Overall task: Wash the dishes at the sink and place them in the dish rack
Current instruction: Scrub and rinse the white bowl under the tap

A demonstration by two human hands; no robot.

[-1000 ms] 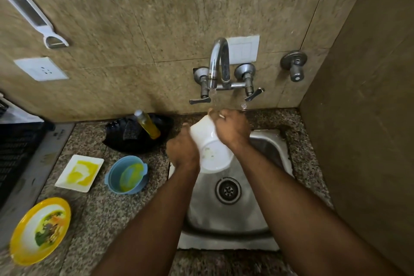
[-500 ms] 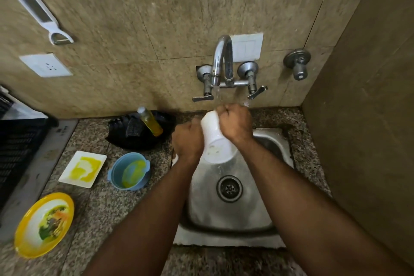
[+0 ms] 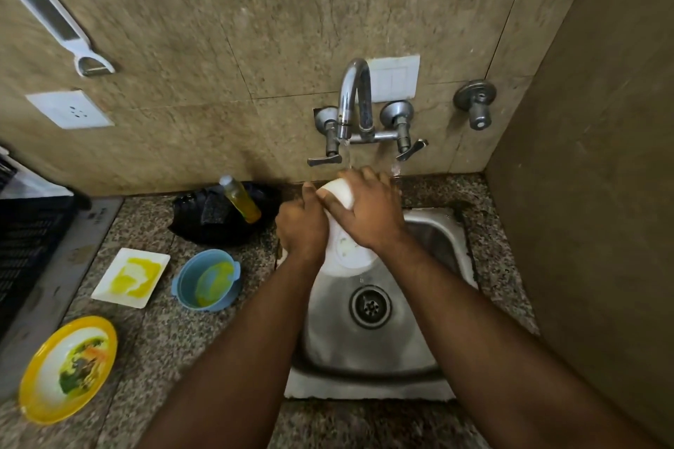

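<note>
both hands, left hand [image 3: 301, 226] and right hand [image 3: 368, 210], gripped the white bowl [image 3: 344, 248] beneath the tap [image 3: 352, 98] so running water rinsed it.

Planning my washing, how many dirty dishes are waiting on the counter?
3: a white square plate, a blue bowl beside it, and a yellow plate nearest the camera. Others may sit out of view.

one head-worn view, steeply down, seemingly close over the sink [image 3: 452, 230]
</note>
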